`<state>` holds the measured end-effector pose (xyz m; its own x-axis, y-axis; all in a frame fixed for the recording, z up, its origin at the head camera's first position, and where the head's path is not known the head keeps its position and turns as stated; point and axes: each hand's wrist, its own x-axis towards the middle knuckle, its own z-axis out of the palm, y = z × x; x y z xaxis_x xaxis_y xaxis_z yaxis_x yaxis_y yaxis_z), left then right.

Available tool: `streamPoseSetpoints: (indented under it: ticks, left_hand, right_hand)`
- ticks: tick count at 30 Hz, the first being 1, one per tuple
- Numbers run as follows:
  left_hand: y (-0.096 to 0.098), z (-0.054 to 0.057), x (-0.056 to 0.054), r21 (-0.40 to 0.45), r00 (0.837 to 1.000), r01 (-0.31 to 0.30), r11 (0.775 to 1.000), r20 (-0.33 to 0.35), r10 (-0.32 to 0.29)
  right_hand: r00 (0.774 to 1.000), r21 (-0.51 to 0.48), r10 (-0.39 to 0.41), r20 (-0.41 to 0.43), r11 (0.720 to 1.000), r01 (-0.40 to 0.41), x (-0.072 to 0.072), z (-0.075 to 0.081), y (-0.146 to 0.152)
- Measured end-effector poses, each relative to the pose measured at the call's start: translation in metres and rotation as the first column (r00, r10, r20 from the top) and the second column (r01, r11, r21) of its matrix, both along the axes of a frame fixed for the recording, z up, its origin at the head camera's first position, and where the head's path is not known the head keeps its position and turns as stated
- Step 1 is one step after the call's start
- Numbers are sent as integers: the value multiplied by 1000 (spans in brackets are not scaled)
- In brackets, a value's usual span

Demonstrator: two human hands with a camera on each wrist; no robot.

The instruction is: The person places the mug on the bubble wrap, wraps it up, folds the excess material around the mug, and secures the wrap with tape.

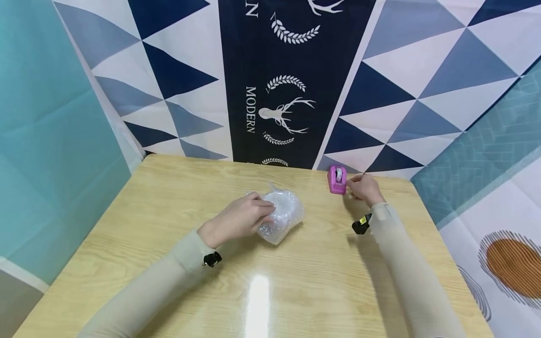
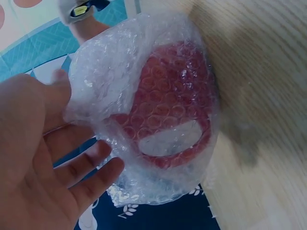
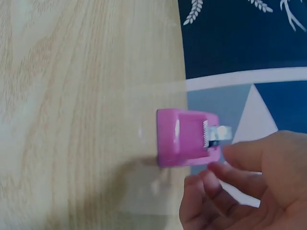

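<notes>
A red mug-like object (image 2: 168, 91) with a looped handle shows through clear bubble wrap (image 1: 281, 216), which covers it all round. It sits on the table left of the tape dispenser. My left hand (image 1: 243, 217) holds the wrapped bundle from its left side, thumb and fingers at the edge of the bubble wrap (image 2: 105, 72). Near the table's back edge stands a pink tape dispenser (image 1: 337, 180) with a tape roll in it. Beside its right side is my right hand (image 1: 365, 188), slightly bent fingers and thumb close to the dispenser (image 3: 184, 139); whether they touch it is unclear.
The light wooden table (image 1: 203, 300) ends at a patterned wall covering (image 1: 393, 94) just behind the dispenser. A teal curtain (image 1: 55, 141) hangs at the left. Dark wrist cameras (image 1: 212, 259) are strapped on both sleeves.
</notes>
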<state>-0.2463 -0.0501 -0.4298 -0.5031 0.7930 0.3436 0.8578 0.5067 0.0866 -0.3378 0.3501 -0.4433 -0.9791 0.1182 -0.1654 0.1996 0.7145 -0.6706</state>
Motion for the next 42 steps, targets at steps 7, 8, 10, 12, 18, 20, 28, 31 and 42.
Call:
streamPoseSetpoints:
  ticks: [7, 8, 10, 12, 18, 20, 28, 31, 42]
  left_hand:
    - [-2, 4, 1, -24, 999, -42, 999, 28, 43]
    - [-1, 5, 0, -22, 998, -47, 999, 34, 48]
    - [-1, 6, 0, -8, 997, -54, 999, 56, 54]
    - [-1, 7, -1, 6, 995, -57, 998, 77, 57]
    - [1, 8, -1, 25, 993, -60, 998, 108, 57]
    - [2, 9, -1, 19, 991, -63, 998, 115, 61]
    - [7, 15, -1, -12, 991, -74, 997, 113, 75]
    - [7, 16, -1, -8, 989, -79, 997, 123, 80]
    - [8, 17, 0, -3, 987, -93, 996, 132, 92]
  right_hand:
    - [999, -59, 52, 15, 997, -51, -10, -12, 2]
    - [998, -59, 62, 14, 996, -61, -12, -13, 2]
    - [997, -71, 71, 21, 995, -70, -15, -15, 1]
    - [997, -101, 68, 32, 993, -65, -16, -15, 0]
    - [999, -216, 20, 45, 976, -10, -13, -10, -5]
    - [999, -242, 11, 42, 970, 0, -12, -9, -7]
    - [993, -283, -99, 63, 952, 113, -12, -11, -13]
    - [985, -286, -146, 95, 944, 167, -13, -8, -14]
    - [968, -503, -201, 152, 827, 251, -8, -5, -28]
